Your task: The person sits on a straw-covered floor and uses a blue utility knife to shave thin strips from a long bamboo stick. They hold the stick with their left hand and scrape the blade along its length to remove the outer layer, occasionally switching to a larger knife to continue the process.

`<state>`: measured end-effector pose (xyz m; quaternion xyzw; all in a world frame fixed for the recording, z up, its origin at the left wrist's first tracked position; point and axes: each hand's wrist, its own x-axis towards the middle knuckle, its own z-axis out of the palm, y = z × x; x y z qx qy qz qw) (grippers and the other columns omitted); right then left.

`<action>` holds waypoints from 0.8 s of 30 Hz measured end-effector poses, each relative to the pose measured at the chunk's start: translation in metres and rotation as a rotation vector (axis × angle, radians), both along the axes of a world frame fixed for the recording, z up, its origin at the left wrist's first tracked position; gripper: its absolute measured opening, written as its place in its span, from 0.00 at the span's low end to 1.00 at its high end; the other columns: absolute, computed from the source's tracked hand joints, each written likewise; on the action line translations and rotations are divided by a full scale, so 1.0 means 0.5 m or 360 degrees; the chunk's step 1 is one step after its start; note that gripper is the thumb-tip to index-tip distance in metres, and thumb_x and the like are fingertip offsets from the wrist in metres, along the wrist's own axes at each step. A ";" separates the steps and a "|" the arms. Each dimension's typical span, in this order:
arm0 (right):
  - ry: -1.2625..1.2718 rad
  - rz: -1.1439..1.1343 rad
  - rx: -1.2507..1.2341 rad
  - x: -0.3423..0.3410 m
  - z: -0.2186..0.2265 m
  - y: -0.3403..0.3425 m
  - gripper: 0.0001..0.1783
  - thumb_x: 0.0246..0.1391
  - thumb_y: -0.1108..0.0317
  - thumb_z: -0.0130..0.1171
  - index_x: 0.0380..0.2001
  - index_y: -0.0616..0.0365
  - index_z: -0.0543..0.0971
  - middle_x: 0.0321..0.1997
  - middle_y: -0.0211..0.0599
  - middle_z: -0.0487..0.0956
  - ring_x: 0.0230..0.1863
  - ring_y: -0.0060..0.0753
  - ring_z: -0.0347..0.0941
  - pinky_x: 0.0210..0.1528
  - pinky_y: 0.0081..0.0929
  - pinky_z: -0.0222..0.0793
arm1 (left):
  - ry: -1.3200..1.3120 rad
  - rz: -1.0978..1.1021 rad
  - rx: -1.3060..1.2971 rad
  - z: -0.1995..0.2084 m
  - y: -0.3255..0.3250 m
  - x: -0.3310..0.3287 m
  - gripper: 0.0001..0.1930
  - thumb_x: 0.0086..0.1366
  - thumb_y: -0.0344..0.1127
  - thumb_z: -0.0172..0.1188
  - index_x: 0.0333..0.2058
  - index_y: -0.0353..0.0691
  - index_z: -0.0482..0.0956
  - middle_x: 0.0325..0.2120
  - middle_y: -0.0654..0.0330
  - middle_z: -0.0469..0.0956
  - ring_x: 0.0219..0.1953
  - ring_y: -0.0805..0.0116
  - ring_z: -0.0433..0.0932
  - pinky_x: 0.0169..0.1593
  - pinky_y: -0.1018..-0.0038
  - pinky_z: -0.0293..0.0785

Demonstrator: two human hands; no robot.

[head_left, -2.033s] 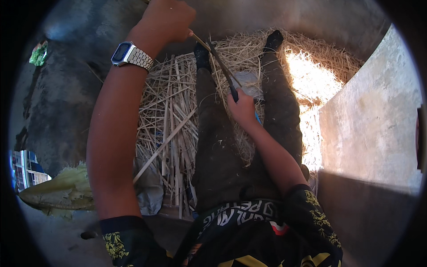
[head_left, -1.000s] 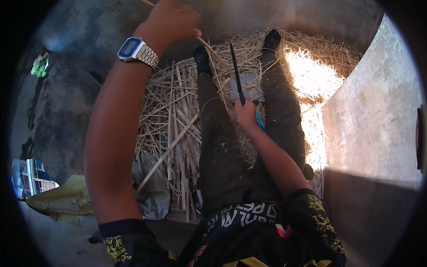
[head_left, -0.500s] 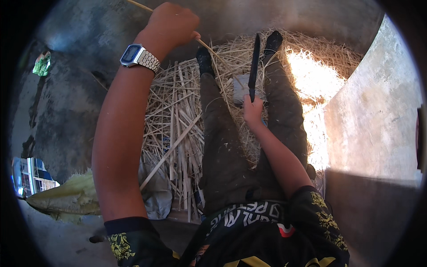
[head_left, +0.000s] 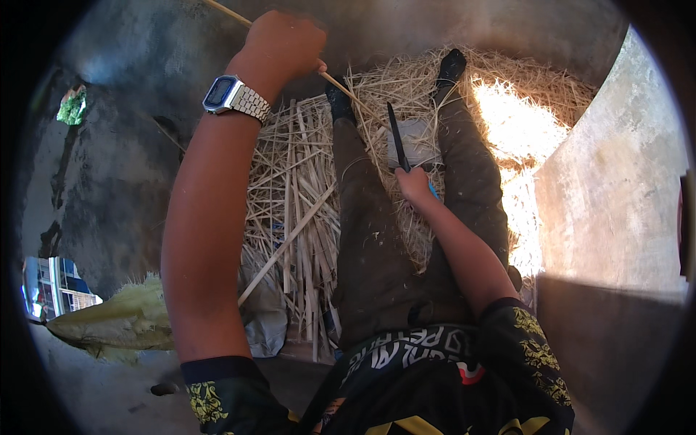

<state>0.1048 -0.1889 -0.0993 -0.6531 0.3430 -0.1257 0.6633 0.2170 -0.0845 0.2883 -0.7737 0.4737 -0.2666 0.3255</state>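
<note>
The left hand [head_left: 284, 45], at eleven o'clock, is fisted around a thin bamboo strip [head_left: 341, 83]. The right hand [head_left: 414, 185], near centre, grips a dark knife [head_left: 396, 138] pointing toward twelve o'clock, apart from the strip.

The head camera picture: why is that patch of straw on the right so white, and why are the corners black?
Head view: sunlight hits the straw beside the concrete wall and overexposes it, washing out detail; the rest lies in shade. The fisheye lens gives a round picture with black corners and bent edges.

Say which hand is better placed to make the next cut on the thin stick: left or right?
Right, probably. The right hand holds the dark knife, blade pointing up toward the thin stick. The left hand is raised high, its grip closed on that stick, so it can only steady it.
</note>
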 end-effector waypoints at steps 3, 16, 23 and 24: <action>0.0261 -0.0013 -0.0175 -0.009 0.015 -0.003 0.20 0.62 0.59 0.56 0.20 0.61 0.71 0.16 0.33 0.71 0.15 0.34 0.69 0.22 0.35 0.66 | 0.0023 0.0032 -0.0001 0.001 0.003 0.001 0.26 0.63 0.61 0.62 0.29 0.40 0.85 0.27 0.54 0.85 0.33 0.52 0.86 0.36 0.59 0.81; 0.0007 0.0047 0.0610 0.013 -0.049 -0.007 0.15 0.58 0.60 0.59 0.24 0.59 0.71 0.16 0.27 0.68 0.13 0.26 0.65 0.16 0.34 0.59 | 0.0010 0.0097 -0.0046 -0.003 0.016 0.024 0.27 0.64 0.61 0.62 0.27 0.39 0.85 0.26 0.54 0.84 0.31 0.52 0.86 0.36 0.60 0.81; -0.0311 -0.0200 -0.0341 0.008 0.037 -0.005 0.17 0.57 0.62 0.58 0.22 0.66 0.73 0.15 0.39 0.71 0.18 0.33 0.68 0.27 0.40 0.66 | 0.0104 0.0340 -0.0031 -0.024 0.085 0.054 0.32 0.64 0.66 0.59 0.23 0.39 0.83 0.23 0.54 0.83 0.29 0.53 0.85 0.34 0.60 0.80; -0.0469 -0.0283 -0.0434 0.004 0.057 0.001 0.17 0.58 0.62 0.57 0.22 0.66 0.73 0.15 0.39 0.70 0.19 0.32 0.67 0.28 0.39 0.66 | 0.0129 0.0385 -0.0033 -0.029 0.101 0.059 0.32 0.64 0.67 0.58 0.22 0.39 0.83 0.23 0.54 0.83 0.29 0.54 0.85 0.33 0.60 0.80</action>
